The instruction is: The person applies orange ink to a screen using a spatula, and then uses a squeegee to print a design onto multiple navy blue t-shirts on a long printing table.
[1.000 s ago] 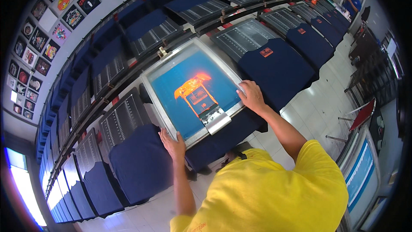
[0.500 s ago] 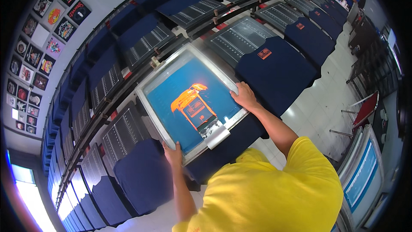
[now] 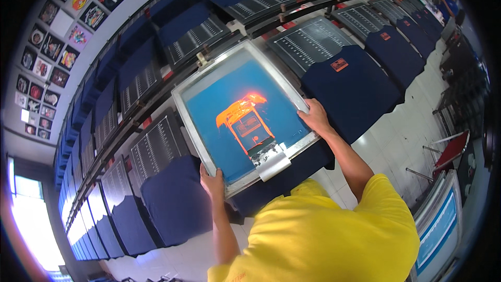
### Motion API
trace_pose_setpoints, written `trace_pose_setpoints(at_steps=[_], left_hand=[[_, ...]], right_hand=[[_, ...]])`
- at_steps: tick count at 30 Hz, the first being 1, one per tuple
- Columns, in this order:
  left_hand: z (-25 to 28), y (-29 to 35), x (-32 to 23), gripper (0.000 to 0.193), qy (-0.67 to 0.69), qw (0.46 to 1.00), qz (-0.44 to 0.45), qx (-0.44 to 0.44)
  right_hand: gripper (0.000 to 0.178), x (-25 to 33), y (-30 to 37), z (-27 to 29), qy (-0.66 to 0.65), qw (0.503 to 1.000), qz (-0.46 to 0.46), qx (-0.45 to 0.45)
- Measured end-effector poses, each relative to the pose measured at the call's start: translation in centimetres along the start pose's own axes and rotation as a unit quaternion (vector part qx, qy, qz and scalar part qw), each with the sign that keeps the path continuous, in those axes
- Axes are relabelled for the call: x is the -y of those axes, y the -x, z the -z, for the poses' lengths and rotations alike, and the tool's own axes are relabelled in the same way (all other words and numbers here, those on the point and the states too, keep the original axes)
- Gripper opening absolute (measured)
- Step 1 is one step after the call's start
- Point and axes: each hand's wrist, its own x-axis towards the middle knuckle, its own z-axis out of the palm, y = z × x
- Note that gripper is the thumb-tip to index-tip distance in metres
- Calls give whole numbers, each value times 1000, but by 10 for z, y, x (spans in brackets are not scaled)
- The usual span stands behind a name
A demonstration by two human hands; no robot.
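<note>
Both hands hold a screen-printing frame with pale metal edges and a blue mesh. My left hand grips its near left side, thumb on top. My right hand is closed on the right side. Orange ink is smeared in an arch on the mesh, around a dark rectangular design. A squeegee with a silvery handle lies across the near edge of the frame, its blade side on the mesh. Dark navy fabric shows below the frame. Both hands' undersides are hidden.
Rows of printing boards carry navy shirts; the shirt to the right bears a small orange print. A rail runs behind the boards. Other frames lean at the right, near a red chair. Someone in blue is far off.
My view has shifted, so the frame and boards appear a little further right and the frame's far end higher. Both hands keep their hold; the squeegee stays in place on the frame.
</note>
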Motion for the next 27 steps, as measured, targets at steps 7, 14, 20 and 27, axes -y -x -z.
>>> trace_pose_setpoints(at_steps=[7, 14, 20, 27], left_hand=[[68, 39, 9, 67, 46, 996, 59, -53], [180, 109, 94, 68, -76, 985, 103, -119], [233, 177, 102, 67, -76, 974, 149, -153], [263, 202, 135, 65, -58, 968, 173, -174]], right_hand=[[47, 59, 39, -12, -72, 996, 50, 15], [57, 131, 103, -64, -129, 978, 121, 115], [60, 167, 136, -99, -159, 954, 142, 210], [58, 197, 162, -126, -156, 950, 151, 223]])
